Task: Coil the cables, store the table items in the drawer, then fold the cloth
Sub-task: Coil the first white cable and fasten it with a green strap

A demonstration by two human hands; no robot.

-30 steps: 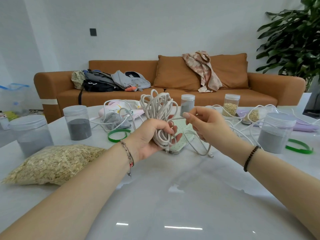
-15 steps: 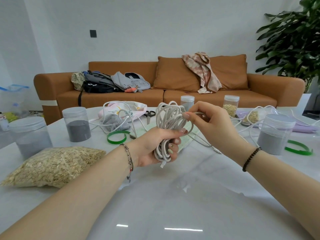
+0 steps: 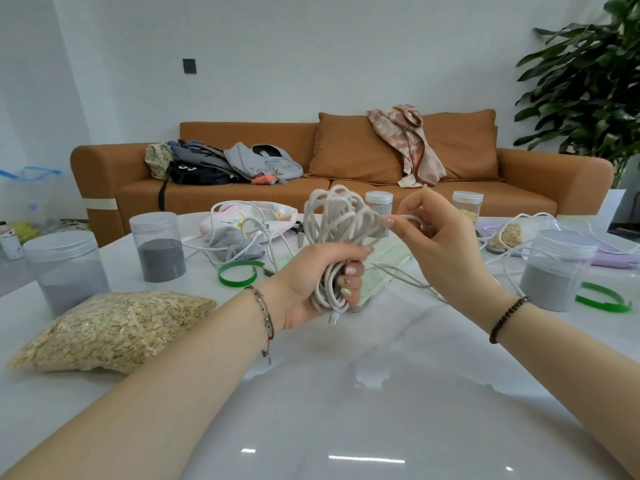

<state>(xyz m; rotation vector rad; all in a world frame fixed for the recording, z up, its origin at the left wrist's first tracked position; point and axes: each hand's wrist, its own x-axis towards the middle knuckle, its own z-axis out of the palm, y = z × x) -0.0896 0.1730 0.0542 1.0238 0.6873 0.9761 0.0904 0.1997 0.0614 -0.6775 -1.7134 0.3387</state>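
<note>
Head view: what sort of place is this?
Probably a home living room: an orange sofa with bags dumped on it, a big leafy plant in the corner, and a white marble-look table.

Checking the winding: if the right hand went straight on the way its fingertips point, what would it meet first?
Probably the upper loops of the white cable coil that the left hand grips; the right hand pinches that cable beside them, though depth is unclear.

Orange sofa (image 3: 478, 199), bags (image 3: 207, 164) piled on left seat; leafy plant (image 3: 585, 88) right.
</note>
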